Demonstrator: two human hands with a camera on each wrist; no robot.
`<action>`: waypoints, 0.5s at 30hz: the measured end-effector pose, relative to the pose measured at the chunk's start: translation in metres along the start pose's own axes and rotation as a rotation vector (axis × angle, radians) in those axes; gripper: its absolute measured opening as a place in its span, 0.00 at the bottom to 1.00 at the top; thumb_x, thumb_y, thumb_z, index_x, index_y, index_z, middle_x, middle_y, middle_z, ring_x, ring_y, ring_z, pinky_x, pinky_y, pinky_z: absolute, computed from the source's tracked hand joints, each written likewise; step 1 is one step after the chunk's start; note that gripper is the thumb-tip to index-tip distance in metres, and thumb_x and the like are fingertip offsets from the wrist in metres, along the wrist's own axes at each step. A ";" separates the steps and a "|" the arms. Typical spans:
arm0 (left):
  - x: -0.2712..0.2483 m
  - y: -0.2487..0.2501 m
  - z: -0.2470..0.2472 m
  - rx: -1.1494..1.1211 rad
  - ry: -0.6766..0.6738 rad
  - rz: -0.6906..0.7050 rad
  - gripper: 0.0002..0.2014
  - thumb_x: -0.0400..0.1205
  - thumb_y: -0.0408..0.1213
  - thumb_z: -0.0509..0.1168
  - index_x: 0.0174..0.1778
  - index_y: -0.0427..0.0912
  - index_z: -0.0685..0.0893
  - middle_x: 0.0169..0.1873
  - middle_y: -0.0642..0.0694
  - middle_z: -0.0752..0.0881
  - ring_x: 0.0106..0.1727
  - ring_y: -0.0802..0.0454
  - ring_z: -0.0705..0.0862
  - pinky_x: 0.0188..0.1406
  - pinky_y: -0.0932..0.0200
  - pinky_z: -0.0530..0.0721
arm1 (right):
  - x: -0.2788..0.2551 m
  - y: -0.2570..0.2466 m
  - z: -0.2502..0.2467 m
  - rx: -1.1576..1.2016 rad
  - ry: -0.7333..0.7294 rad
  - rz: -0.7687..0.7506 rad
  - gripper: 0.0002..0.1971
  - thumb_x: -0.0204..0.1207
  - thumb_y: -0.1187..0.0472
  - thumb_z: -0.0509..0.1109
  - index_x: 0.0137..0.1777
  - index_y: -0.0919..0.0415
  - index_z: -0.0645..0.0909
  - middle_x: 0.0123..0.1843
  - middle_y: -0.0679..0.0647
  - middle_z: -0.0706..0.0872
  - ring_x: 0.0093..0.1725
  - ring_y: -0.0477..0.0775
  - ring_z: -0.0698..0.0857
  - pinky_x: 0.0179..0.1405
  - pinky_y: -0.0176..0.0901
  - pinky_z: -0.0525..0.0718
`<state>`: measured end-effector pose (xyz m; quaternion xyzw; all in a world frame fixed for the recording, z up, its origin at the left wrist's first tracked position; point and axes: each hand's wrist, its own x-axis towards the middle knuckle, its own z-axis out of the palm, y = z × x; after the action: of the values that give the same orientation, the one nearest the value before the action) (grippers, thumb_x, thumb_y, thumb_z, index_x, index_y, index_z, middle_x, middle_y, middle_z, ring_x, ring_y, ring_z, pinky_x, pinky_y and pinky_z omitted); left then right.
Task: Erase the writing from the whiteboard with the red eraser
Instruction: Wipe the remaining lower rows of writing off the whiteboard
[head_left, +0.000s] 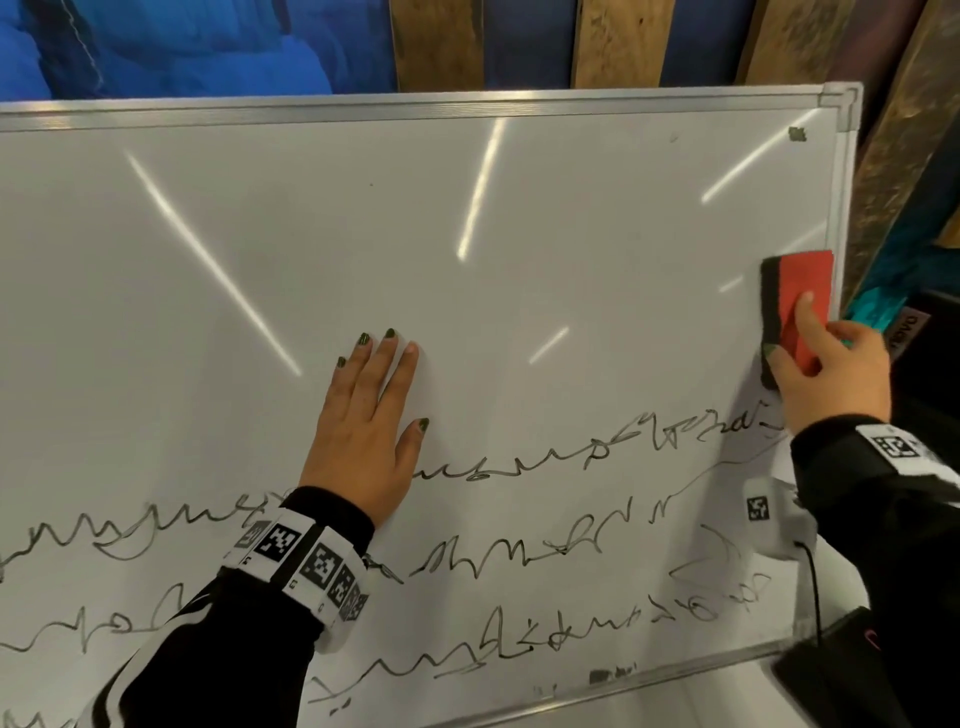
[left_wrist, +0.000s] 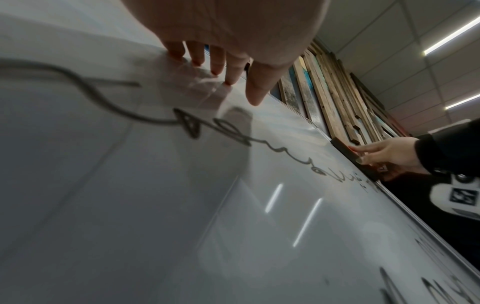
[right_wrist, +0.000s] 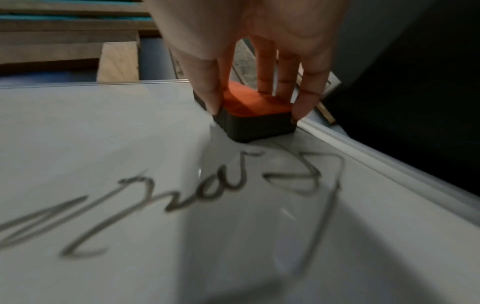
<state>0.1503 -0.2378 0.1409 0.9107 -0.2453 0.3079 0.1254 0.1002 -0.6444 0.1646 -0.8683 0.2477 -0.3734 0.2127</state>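
Whiteboard: aluminium-framed, upper half bare, black scribbled writing below. Wooden planks behind. Left hand: flat, fingers straight. Right hand: grasping red eraser at right edge.

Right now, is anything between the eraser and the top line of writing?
Nothing visible. The eraser sits just above the line's right end. Farther left, the left hand lies flat over that line and would block a full sweep.
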 end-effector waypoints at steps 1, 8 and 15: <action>0.000 0.000 0.000 0.000 0.000 -0.001 0.31 0.82 0.48 0.49 0.81 0.42 0.56 0.80 0.44 0.56 0.81 0.49 0.48 0.80 0.53 0.43 | -0.007 0.007 0.004 0.011 0.003 0.035 0.28 0.78 0.55 0.67 0.78 0.43 0.64 0.70 0.62 0.66 0.69 0.65 0.69 0.71 0.58 0.71; 0.000 0.000 0.001 0.011 -0.003 -0.002 0.31 0.82 0.48 0.48 0.81 0.42 0.55 0.81 0.44 0.56 0.82 0.48 0.47 0.80 0.53 0.42 | -0.049 -0.029 0.014 0.101 -0.019 -0.120 0.30 0.75 0.61 0.70 0.77 0.47 0.67 0.69 0.65 0.69 0.64 0.65 0.72 0.68 0.51 0.71; 0.000 -0.003 -0.001 0.011 -0.018 0.008 0.31 0.82 0.48 0.48 0.81 0.43 0.55 0.81 0.44 0.56 0.81 0.48 0.48 0.80 0.55 0.42 | -0.072 -0.029 0.021 0.137 -0.090 -0.291 0.33 0.71 0.66 0.74 0.76 0.48 0.70 0.67 0.65 0.71 0.63 0.63 0.70 0.66 0.46 0.69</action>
<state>0.1514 -0.2346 0.1416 0.9131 -0.2482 0.3016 0.1168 0.0810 -0.5756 0.1280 -0.8943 0.0836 -0.3770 0.2258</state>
